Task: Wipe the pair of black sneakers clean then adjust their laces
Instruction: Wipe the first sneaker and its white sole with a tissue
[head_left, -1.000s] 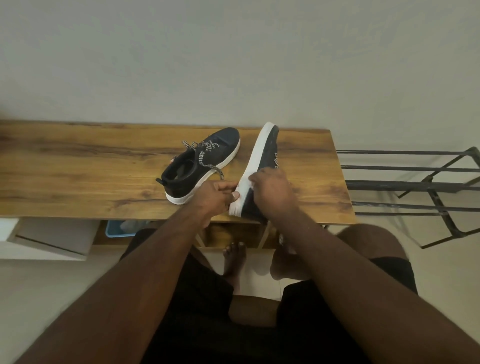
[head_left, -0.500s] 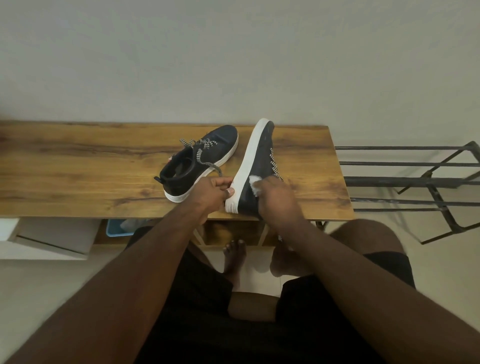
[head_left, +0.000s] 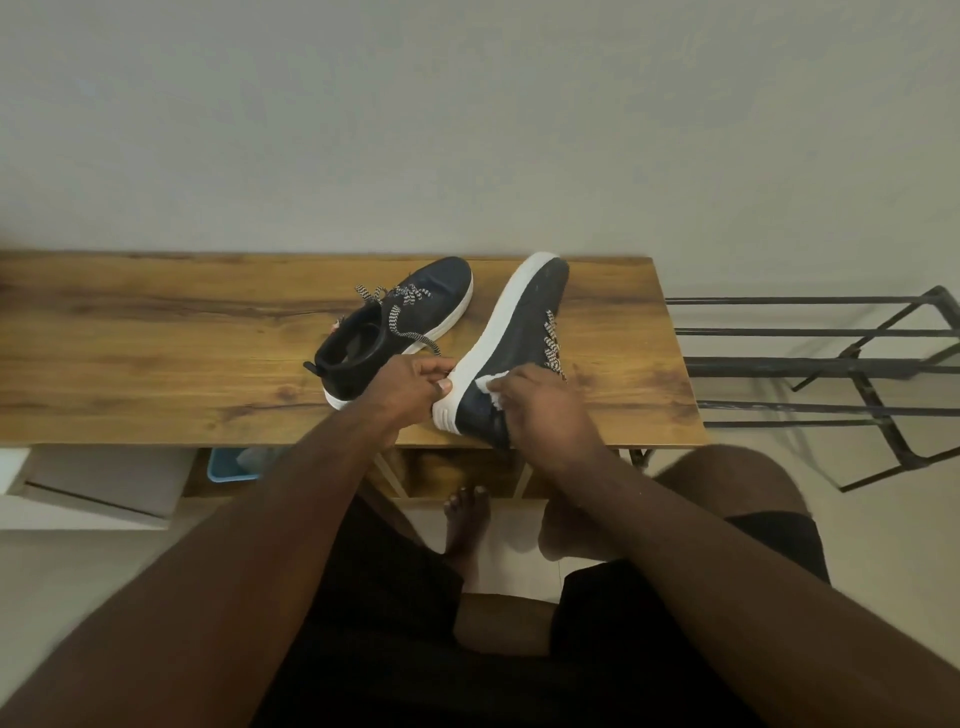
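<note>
Fingers (head_left: 441, 385) gripping tilted sneaker (head_left: 519, 332) heel, wipe (head_left: 488, 387) alongside

This looks like a room in a home: a wooden table (head_left: 156, 353) by a plain wall (head_left: 467, 130), a metal shoe rack (head_left: 831, 364), and bare feet (head_left: 467, 519) on the floor.

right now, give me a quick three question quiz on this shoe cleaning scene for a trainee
1. True or false: both sneakers stand flat on their soles.
2. What does the right hand press on the tilted sneaker? A) brush B) white wipe C) sponge
3. Which hand steadies the tilted sneaker at its heel sole?

Key:
1. False; the other sneaker sits flat on the wooden table, this one is tipped on its side.
2. B, the white wipe.
3. The left hand.
</note>
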